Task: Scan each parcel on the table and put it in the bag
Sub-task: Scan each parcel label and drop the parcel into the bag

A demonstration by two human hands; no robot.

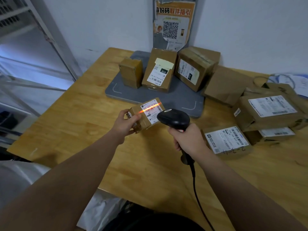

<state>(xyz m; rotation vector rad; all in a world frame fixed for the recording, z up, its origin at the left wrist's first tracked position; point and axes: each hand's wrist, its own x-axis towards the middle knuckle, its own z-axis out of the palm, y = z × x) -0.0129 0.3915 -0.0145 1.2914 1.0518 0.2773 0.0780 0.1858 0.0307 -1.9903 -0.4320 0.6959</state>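
Note:
My left hand (125, 121) holds a small brown parcel (146, 114) above the wooden table (83, 114), its white label facing up. An orange scan line crosses that label. My right hand (186, 139) grips a black corded barcode scanner (174, 119), its head just right of the parcel and aimed at the label. Several more brown parcels stand on a grey pad (150, 95) at the back and lie stacked at the right (266, 112), one flat parcel (226, 141) close to my right hand. A pale bag (100, 212) shows below the table's near edge.
A torn poster with a QR code (173, 24) hangs on the wall behind the parcels. Metal shelving (25, 47) stands at the left. Papers and a cable (290, 80) lie at the far right of the table. The scanner's cord (198, 197) trails toward me.

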